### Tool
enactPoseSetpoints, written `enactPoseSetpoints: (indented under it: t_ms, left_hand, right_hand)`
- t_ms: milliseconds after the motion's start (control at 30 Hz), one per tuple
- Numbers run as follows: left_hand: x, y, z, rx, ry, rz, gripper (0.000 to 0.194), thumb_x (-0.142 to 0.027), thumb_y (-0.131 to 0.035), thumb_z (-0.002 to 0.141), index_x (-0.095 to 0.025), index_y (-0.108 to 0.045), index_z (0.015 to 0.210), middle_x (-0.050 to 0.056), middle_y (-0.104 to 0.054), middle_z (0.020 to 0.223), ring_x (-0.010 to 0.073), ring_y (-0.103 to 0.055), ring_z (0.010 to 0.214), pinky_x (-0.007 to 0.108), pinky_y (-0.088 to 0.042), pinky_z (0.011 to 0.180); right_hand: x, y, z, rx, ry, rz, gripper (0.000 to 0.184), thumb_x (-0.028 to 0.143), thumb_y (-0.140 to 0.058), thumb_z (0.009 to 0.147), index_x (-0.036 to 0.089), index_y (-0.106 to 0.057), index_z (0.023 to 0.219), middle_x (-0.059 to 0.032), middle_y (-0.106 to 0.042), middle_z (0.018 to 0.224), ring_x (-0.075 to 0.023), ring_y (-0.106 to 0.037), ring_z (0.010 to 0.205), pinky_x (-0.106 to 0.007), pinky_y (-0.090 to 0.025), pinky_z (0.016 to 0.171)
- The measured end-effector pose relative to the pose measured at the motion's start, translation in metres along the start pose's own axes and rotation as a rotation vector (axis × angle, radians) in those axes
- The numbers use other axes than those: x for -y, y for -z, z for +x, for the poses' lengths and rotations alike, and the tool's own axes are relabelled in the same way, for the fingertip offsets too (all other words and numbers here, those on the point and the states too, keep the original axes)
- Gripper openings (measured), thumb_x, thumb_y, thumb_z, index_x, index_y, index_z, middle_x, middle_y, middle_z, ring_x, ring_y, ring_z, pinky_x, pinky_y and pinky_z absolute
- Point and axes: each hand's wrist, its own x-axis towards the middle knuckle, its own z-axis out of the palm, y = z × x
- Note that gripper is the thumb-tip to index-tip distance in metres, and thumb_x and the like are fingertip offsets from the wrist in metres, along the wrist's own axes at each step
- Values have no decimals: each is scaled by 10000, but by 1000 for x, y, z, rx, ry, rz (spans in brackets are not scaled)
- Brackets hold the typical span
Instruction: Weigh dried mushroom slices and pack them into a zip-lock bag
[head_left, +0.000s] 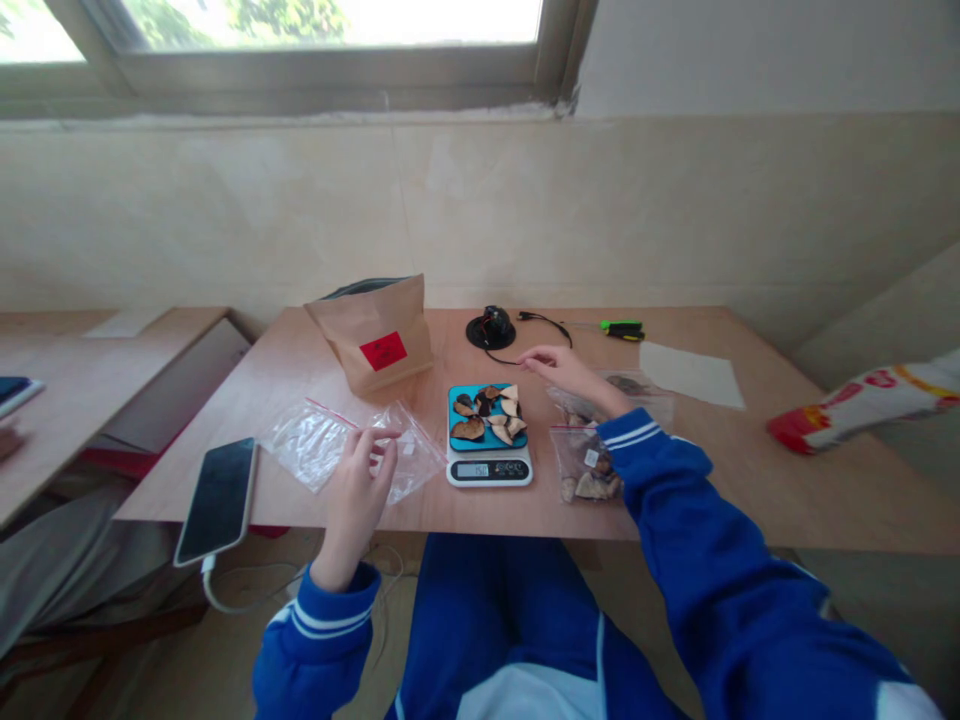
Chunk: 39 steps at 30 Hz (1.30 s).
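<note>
A small kitchen scale (489, 468) with a blue top stands at the table's near edge, carrying several dried brown and pale slices (487, 412). My right hand (566, 377) hovers just right of the slices, fingers loosely stretched, holding nothing I can see. My left hand (360, 485) rests at the front edge, its fingers curled on an empty clear zip bag (315, 442). A second empty zip bag (409, 452) lies beside the scale. Under my right forearm lie filled zip bags (589, 472) of the same slices.
A brown paper pouch (375, 335) with a red label stands behind the scale. A phone (219, 497) on a cable overhangs the front left edge. At the back sit a black round device (490, 328), a green tool (621, 328) and white paper (691, 375).
</note>
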Motion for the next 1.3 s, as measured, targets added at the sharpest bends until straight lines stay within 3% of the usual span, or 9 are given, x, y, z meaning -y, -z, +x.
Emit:
enactPoseSetpoints:
  t_ms: [133,233,300,433,533,833,1000,1133,1300]
  left_hand:
    - [10,-15,-26,57,29,-16,156,-341,-487,890,-247,-591,959,57,-584,995,203,-626,832,399,-550,777]
    - [21,-28,-38,29,1,17,169,-319,-541,853,-251,-604,995,76,-595,1024,247,-620,963,441,-519,886]
    - [27,-35,-43,8,-16,46,213,-312,-571,832,-251,-608,1033,83,-595,1037,263,-609,1022,448,-510,909]
    - [36,-42,-45,34,0,86,248,-314,-573,831,-248,-604,1069,87,-598,1053,264,-625,994,445,-526,867]
    - [43,-45,-43,58,29,85,176,-331,-538,848,-240,-627,969,73,-617,958,237,-648,841,418,-549,770]
    - [46,-42,-35,27,78,65,212,-412,-532,809,-239,-595,704,38,-604,727,205,-598,611,372,-523,623]
    - [26,-37,-41,-19,135,34,268,-445,-514,854,-205,-603,775,25,-629,701,186,-587,616,324,-481,603]
    - [-9,-30,-46,-157,136,-101,234,-420,-557,874,-188,-586,854,12,-635,758,158,-616,699,267,-484,633]
    - [-46,-29,-53,-165,-200,-128,30,-214,-559,893,-203,-583,878,-5,-603,801,120,-599,741,224,-493,689]
  right_hand:
    - [34,7,-48,-127,25,9,260,356,-527,896,196,-705,996,-92,-717,1063,-238,-651,986,-385,-500,890]
    - [55,-1,-100,-163,-60,144,268,426,-527,897,261,-689,1032,-82,-706,1085,-238,-650,991,-396,-501,907]
    - [61,-13,-136,-57,-154,273,293,477,-509,899,287,-687,1033,-77,-717,994,-234,-659,953,-399,-508,898]
    - [57,-42,-192,294,-309,462,291,497,-503,903,321,-699,1028,-59,-720,975,-220,-667,932,-397,-515,878]
    - [51,-54,-213,360,-393,421,273,480,-498,913,344,-690,1050,-42,-717,1018,-218,-658,975,-414,-487,922]
    - [69,-73,-199,405,-335,409,264,430,-473,929,342,-673,1078,-13,-713,1042,-193,-650,975,-388,-474,925]
    - [88,-87,-192,417,-255,446,331,410,-421,964,246,-681,1088,-41,-715,1029,-193,-653,948,-353,-484,866]
    - [96,-101,-182,278,-212,480,345,428,-428,965,212,-638,1132,-63,-672,1111,-184,-629,970,-337,-477,890]
    - [95,-121,-147,-16,-233,666,463,567,-352,950,219,-559,1174,-97,-625,1136,-200,-623,959,-351,-520,822]
